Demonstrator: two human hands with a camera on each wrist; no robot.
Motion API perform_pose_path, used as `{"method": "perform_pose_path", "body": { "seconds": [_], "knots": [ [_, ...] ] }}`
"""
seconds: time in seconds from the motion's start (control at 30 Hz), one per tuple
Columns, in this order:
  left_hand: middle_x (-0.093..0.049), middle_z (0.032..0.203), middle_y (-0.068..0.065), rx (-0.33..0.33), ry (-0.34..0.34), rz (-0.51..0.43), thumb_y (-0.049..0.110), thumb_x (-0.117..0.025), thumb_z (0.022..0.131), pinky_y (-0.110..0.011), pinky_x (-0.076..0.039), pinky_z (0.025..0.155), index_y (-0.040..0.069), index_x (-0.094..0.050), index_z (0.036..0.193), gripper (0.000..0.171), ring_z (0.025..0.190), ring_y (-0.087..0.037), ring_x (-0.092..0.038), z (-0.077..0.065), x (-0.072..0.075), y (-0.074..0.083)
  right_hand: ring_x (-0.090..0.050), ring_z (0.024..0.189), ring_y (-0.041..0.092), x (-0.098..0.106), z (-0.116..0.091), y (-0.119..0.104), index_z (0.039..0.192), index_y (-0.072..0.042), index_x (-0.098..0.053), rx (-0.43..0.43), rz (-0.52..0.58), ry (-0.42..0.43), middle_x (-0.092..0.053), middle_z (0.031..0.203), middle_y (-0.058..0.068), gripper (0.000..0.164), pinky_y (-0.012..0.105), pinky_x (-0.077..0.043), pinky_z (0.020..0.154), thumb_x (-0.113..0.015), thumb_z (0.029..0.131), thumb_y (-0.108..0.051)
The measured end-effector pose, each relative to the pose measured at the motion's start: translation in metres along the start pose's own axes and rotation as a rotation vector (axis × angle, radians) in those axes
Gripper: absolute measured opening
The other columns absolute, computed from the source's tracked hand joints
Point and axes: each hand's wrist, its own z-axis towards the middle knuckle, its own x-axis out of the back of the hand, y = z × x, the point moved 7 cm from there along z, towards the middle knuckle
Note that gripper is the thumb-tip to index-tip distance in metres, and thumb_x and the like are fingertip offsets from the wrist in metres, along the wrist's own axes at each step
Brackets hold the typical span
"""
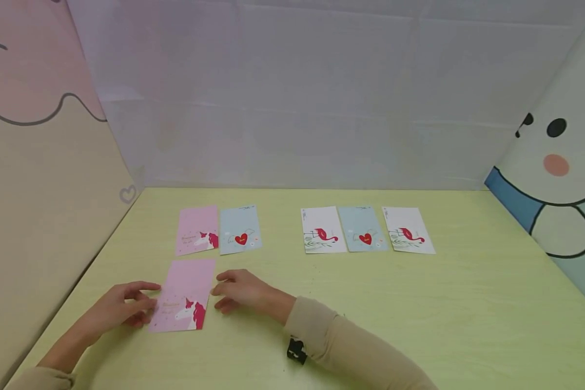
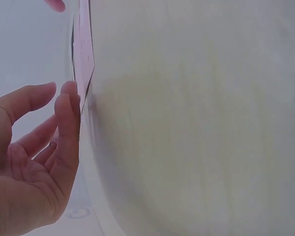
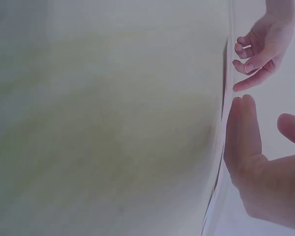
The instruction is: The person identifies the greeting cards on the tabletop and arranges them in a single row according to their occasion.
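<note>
Head: five rectangular cards (image 1: 323,222) (pink, blue, white, blue, white) line the far side of the pale green worktop (image 1: 468,314). Toward the left edge, a pink rectangular unicorn card (image 1: 184,293) lies lengthwise front-to-back, unicorn nearest; left hand (image 1: 117,309) and right hand (image 1: 247,291) flank it, fingers loose. Left wrist: touch unclear. Right wrist: thumb apart.

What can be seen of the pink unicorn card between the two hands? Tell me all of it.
The pink unicorn card looks like thin cardstock: rectangular, plain across the top, with a printed white unicorn, red-maned and red-horned, at lower right and faint lettering, too small to read, at left. It lies face up on the left part of the yellow-green table. The left hand is at its left edge, the right hand beside its right; actual contact is unclear.
</note>
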Motion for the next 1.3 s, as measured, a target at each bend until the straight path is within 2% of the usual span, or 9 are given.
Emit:
{"method": "perform_pose_path", "body": {
  "seconds": [0.07,0.2,0.3,0.47,0.53,0.73,0.9,1.13,1.3],
  "knots": [
    [-0.055,0.083,-0.012,-0.002,0.07,0.019,0.014,-0.061,0.083,-0.031,-0.051,0.057,-0.01,-0.045,0.119,0.046,0.065,-0.021,-0.059,0.003,0.004,0.003,-0.061,0.075,0.02,0.006,0.001,-0.004,0.117,0.0,-0.049,0.033,0.01,0.007,-0.059,0.091,0.005,0.036,0.032,-0.05,0.069,-0.057,0.086,-0.015],
    [-0.058,0.086,-0.014,-0.054,0.183,0.052,0.017,-0.058,0.086,-0.03,-0.051,0.058,-0.009,-0.047,0.118,0.043,0.069,-0.018,-0.06,0.008,0.009,0.016,-0.06,0.08,0.019,0.021,0.005,-0.011,0.115,0.001,-0.051,0.091,0.066,0.04,-0.058,0.097,0.007,0.032,0.032,-0.05,0.071,-0.055,0.087,-0.014],
    [-0.058,0.088,-0.015,-0.096,0.238,0.061,0.02,-0.057,0.087,-0.029,-0.051,0.058,-0.008,-0.048,0.117,0.042,0.073,-0.017,-0.06,0.014,0.011,0.024,-0.06,0.082,0.019,0.034,0.008,-0.012,0.115,0.002,-0.051,0.105,0.1,0.067,-0.057,0.101,0.008,0.032,0.03,-0.049,0.072,-0.055,0.087,-0.014],
    [-0.056,0.097,-0.015,-0.093,0.292,0.051,0.028,-0.054,0.088,-0.027,-0.051,0.064,-0.006,-0.048,0.118,0.046,0.083,-0.02,-0.058,0.028,0.01,0.027,-0.059,0.088,0.02,0.051,0.01,-0.014,0.118,0.003,-0.05,0.108,0.167,0.113,-0.056,0.105,0.01,0.035,0.029,-0.048,0.076,-0.054,0.087,-0.014],
    [-0.053,0.103,-0.016,-0.074,0.308,0.052,0.034,-0.053,0.088,-0.024,-0.05,0.066,-0.004,-0.047,0.12,0.051,0.086,-0.021,-0.055,0.035,0.01,0.023,-0.059,0.091,0.021,0.056,0.012,-0.016,0.119,0.005,-0.048,0.119,0.209,0.131,-0.055,0.107,0.011,0.036,0.03,-0.047,0.077,-0.053,0.088,-0.012],
    [-0.047,0.115,-0.015,-0.026,0.356,-0.005,0.05,-0.054,0.082,-0.016,-0.047,0.065,0.002,-0.048,0.121,0.062,0.087,-0.016,-0.051,0.064,0.017,-0.008,-0.057,0.096,0.023,0.071,0.017,-0.019,0.121,0.006,-0.046,0.136,0.31,0.18,-0.051,0.117,0.015,0.038,0.031,-0.046,0.081,-0.051,0.089,-0.013],
    [-0.041,0.123,-0.017,0.022,0.36,-0.037,0.044,-0.053,0.085,-0.024,-0.046,0.074,0.002,-0.042,0.127,0.061,0.094,-0.021,-0.049,0.073,0.02,-0.009,-0.055,0.1,0.024,0.081,0.022,-0.018,0.123,0.003,-0.045,0.12,0.372,0.229,-0.051,0.117,0.013,0.039,0.031,-0.045,0.083,-0.052,0.088,-0.012],
    [-0.037,0.128,-0.022,0.003,0.38,-0.033,0.045,-0.051,0.086,-0.019,-0.045,0.071,0.001,-0.038,0.13,0.064,0.104,-0.028,-0.043,0.085,0.024,-0.012,-0.048,0.109,0.028,0.087,0.026,-0.017,0.128,0.003,-0.04,0.121,0.443,0.22,-0.045,0.124,0.018,0.041,0.034,-0.041,0.088,-0.048,0.09,-0.01],
    [-0.032,0.131,-0.023,0.025,0.378,-0.056,0.045,-0.05,0.086,-0.034,-0.044,0.082,0.0,-0.032,0.133,0.067,0.108,-0.032,-0.04,0.092,0.026,-0.014,-0.047,0.111,0.028,0.088,0.031,-0.016,0.131,0.001,-0.038,0.114,0.481,0.207,-0.042,0.127,0.018,0.044,0.034,-0.04,0.089,-0.048,0.09,-0.011]
  ]
}}
